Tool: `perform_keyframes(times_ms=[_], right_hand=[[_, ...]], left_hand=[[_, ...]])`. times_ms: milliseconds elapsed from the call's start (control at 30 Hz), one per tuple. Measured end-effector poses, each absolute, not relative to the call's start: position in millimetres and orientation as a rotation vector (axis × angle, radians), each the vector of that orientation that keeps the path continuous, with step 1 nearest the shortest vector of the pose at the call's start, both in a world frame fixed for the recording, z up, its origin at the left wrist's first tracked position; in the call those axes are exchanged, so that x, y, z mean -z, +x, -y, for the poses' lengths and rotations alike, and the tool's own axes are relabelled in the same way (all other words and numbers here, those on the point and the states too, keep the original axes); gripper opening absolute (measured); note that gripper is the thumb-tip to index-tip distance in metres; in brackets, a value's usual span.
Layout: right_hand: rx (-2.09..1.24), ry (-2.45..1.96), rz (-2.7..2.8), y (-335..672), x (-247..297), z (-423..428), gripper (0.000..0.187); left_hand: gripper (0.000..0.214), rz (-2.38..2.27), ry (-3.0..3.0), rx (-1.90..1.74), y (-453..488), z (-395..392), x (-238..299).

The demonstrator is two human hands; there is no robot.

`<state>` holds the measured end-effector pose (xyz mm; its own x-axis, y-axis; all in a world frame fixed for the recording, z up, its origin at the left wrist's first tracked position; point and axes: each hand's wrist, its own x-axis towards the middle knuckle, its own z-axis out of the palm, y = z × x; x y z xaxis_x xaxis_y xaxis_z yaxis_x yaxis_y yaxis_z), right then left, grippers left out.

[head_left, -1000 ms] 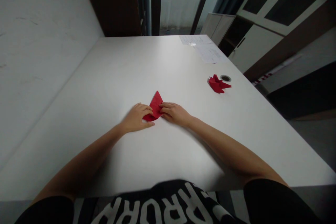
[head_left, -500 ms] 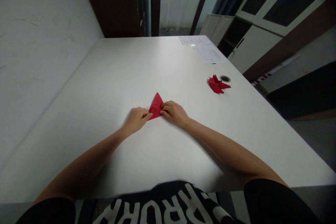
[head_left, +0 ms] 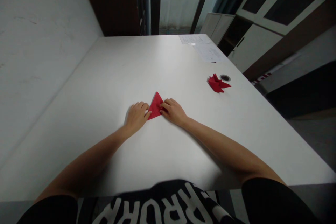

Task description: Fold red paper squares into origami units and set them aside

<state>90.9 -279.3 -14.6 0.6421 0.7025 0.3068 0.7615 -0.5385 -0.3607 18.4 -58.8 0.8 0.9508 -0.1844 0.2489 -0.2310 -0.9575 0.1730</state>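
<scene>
A piece of red origami paper (head_left: pixel 155 106), folded to a triangle with its point away from me, lies on the white table (head_left: pixel 157 154). At its left edge is my left hand (head_left: pixel 137 114), thumb on the paper and fingers curled along the side. My right hand (head_left: pixel 173 111) grips the right edge, its fingertips pressed together on the paper. The fingertips hide parts of both edges.
Farther off to the right sits a folded red paper figure (head_left: pixel 217 84) with several points, close to a round cable hole (head_left: pixel 225 77). Printed sheets (head_left: pixel 207 51) lie at the table's far right corner. A white wall (head_left: pixel 47 42) borders the table's left side.
My left hand has shifted slightly, its fingers now farther up along the paper's left edge. My right hand has moved very little and still holds the right edge.
</scene>
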Motion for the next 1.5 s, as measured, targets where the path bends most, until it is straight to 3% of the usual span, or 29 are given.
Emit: perform_keyframes(times_ms=[233, 400, 533, 733, 1067, 1167, 1300, 1500], right_hand=[[0.177, -2.42, 1.138, 93, 17, 280, 0.018], [0.21, -2.526, 1.038, 94, 16, 284, 0.018], [0.223, -2.578, 0.983, 96, 17, 287, 0.018], [0.249, -2.628, 0.965, 99, 18, 289, 0.019], [0.22, -2.59, 1.253, 93, 12, 284, 0.02], [0.243, -2.601, 1.284, 91, 11, 282, 0.02], [0.207, -2.543, 1.351, 89, 9, 279, 0.018], [0.153, -2.482, 1.231, 88, 8, 277, 0.016]], left_hand=[[0.037, 0.813, 2.757, -0.268, 15, 59, 14], [0.062, 0.889, 2.809, -0.063, 8, 56, 20], [0.069, 0.863, 2.854, -0.031, 3, 58, 15], [0.066, 0.802, 2.864, -0.061, 2, 62, 8], [0.034, 0.355, 2.682, -0.296, 21, 56, 4], [0.035, 0.133, 2.733, -0.36, 23, 52, 6], [0.042, 0.167, 2.649, -0.317, 22, 57, 10], [0.05, 0.081, 2.084, -0.278, 25, 64, 19]])
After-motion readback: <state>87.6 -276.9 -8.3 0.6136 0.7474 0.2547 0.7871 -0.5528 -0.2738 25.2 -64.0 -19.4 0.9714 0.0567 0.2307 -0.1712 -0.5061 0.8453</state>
